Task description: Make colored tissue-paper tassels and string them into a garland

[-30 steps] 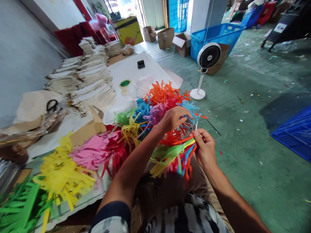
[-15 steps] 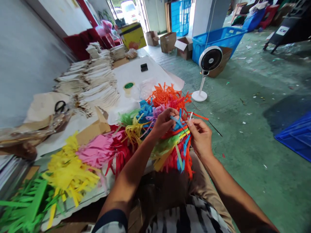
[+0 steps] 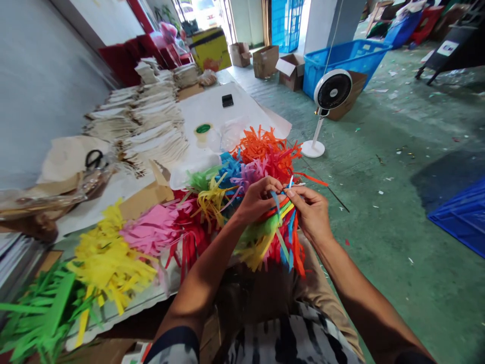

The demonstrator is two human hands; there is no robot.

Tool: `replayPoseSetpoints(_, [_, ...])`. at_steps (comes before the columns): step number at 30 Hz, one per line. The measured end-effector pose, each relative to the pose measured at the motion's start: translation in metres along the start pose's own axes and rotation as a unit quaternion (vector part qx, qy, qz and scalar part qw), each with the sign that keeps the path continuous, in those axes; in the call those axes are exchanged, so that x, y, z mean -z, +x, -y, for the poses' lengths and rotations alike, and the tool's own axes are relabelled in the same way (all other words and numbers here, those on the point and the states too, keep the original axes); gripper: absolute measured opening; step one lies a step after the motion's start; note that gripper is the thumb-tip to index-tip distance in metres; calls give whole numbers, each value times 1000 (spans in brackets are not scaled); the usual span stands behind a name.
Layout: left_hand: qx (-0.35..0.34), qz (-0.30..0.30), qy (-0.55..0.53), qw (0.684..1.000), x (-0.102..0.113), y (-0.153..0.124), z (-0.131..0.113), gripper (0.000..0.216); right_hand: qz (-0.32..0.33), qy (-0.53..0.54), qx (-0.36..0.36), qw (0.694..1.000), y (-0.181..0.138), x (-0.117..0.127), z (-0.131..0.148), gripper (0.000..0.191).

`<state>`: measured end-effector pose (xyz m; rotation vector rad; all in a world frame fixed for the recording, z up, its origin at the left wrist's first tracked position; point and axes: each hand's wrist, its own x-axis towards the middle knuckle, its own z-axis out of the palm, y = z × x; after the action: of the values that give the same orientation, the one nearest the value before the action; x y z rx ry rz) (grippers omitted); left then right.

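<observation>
A bundle of coloured paper fringe strips (image 3: pixel 273 235) in green, yellow, blue, red and orange hangs over my lap. My left hand (image 3: pixel 257 198) is closed on the top of this bundle, with a blue strip between its fingers. My right hand (image 3: pixel 311 212) pinches the same bundle from the right, its fingertips meeting the left hand's at a thin white stick (image 3: pixel 290 181). Beyond the hands lie loose heaps of fringe on the table: orange (image 3: pixel 261 144), blue (image 3: pixel 229 169), pink (image 3: pixel 151 230), yellow (image 3: pixel 108 263) and green (image 3: pixel 36 316).
Stacks of beige fabric pieces (image 3: pixel 151 126) cover the table's far left, with scissors (image 3: pixel 93 158), a roll of tape (image 3: pixel 203 130) and a black phone (image 3: pixel 227 100). A white standing fan (image 3: pixel 329 96) is on the green floor, near blue crates (image 3: pixel 341 58) and cardboard boxes (image 3: pixel 265 60).
My left hand has drawn back from reaching over the bundle and closed on its top. My right hand has risen to meet it, so both now pinch together at the white stick.
</observation>
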<state>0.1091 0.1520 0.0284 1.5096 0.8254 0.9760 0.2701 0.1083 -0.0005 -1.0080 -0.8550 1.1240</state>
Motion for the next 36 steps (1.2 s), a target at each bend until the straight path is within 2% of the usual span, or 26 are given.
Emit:
replayPoseSetpoints(7, [-20,-9,1,1000,3,-3,7,28,8,24,-23,999,0,0,3,27])
replayPoseSetpoints(17, [-12,17,-19,1000,4,-1,9,38,38,-3,-4,999,2,2,-1,29])
replayPoseSetpoints(24, [56,10,-96,994,8,-1,9,41,55,-30,12,998,1,4,1,22])
replayPoseSetpoints(32, [78,-8,-95,992,14,4,4,36,119,-95,32,988,0,1,9,23])
replayPoseSetpoints(36, [73,0,-83,994,16,4,3,37,129,-100,28,986,2,1,6,24])
